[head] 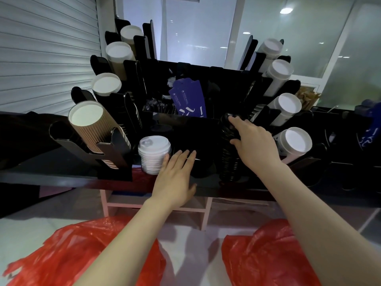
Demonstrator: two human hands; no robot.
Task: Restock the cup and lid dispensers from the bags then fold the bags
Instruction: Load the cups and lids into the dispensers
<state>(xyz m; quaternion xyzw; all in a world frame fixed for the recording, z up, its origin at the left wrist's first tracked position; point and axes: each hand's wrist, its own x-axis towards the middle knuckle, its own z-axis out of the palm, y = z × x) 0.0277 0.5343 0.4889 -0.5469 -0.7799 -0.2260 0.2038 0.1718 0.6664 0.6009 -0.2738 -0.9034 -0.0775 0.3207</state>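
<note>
Where the black dispenser rack (195, 131) fronts the counter, a ribbed stack of white lids (153, 157) stands at its lower left. The left hand (177, 178) lies flat-fingered just beside it, holding nothing. Further right, the right hand (255, 145) clasps the tall stack of black lids (228, 159). Crumpled red plastic bags (82, 254) lie below the rack.

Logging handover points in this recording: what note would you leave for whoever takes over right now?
Left grip: open, fingers straight, beside the white lid stack.
Right grip: holds the black lid stack, upright in the dispenser.
Cup stacks show in the slots on both sides.
Two red bags lie crumpled below, one left, one right, not folded.
Left to do: settle the black lids, check the bags for leftovers, fold them.
</note>
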